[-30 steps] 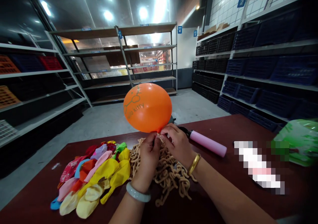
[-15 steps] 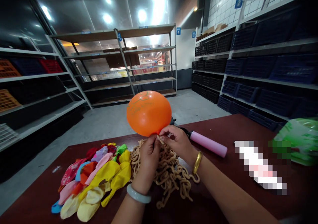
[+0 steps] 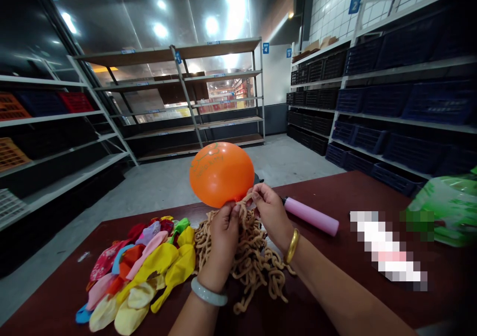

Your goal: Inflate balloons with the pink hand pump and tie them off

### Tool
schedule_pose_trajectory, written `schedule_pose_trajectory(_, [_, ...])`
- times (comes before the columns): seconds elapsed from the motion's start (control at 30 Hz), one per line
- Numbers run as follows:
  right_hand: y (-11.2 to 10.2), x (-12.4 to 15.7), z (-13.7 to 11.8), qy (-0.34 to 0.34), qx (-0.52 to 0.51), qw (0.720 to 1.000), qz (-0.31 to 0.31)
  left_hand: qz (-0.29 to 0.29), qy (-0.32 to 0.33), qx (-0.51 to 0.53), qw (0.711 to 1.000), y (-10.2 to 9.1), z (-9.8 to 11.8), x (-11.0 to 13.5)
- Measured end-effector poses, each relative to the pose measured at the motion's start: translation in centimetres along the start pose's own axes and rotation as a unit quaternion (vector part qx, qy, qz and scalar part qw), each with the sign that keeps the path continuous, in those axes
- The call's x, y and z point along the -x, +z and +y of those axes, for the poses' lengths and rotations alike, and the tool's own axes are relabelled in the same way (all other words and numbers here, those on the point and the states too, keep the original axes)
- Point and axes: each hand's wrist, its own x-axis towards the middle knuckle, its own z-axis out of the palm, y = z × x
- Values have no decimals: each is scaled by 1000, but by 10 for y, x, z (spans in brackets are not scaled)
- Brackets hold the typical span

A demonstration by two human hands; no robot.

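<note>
An inflated orange balloon (image 3: 220, 173) with green print hovers just above the dark red table (image 3: 335, 197). My left hand (image 3: 224, 229) pinches the balloon's neck from below. My right hand (image 3: 269, 212) pinches a strand of tan crinkled cord (image 3: 253, 256) and holds it up against the neck. The rest of the cord lies in a tangled heap on the table under both hands. A grey bangle sits on my left wrist, a gold one on my right.
A pile of flat balloons (image 3: 141, 269) in yellow, pink, red and green lies left of the cord. A pink hand pump (image 3: 311, 215) lies to the right, with a green plastic bag (image 3: 447, 209) at the far right. Metal shelving surrounds the table.
The balloon has come down and turned so its print faces up. My right hand has lifted a strand of cord up to the neck.
</note>
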Motion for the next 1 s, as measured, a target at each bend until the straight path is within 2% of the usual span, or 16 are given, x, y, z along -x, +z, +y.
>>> schedule_pose_trajectory(0.17, [-3, -1, -3, -25, 43, 998, -29, -5, 1, -25, 1000, -3, -1, -1])
schedule_pose_trajectory(0.33, [-5, 1, -4, -125, 158, 979, -30, -20, 35, -89, 995, -5, 0, -2])
schedule_pose_trajectory(0.43, [-8, -1, -2, -153, 200, 968, -20, -17, 54, -106, 993, -3, 1, -1])
schedule_pose_trajectory(0.53, [-14, -5, 0, -144, 221, 964, 17, -36, 60, -96, 993, 0, 3, 0])
schedule_pose_trajectory(0.67, [-27, -12, 1, -134, 246, 958, 69, -92, 55, -53, 993, 5, 8, 2])
schedule_pose_trajectory(0.8, [-35, -20, 5, -105, 201, 968, 112, -117, 46, -12, 992, 10, 12, 5])
schedule_pose_trajectory(0.87, [-34, -22, 9, -82, 146, 980, 106, -104, 37, 4, 994, 11, 12, 5])
schedule_pose_trajectory(1.0, [-23, -21, 20, -24, 81, 996, 37, -42, 16, -8, 999, 7, 7, 4])
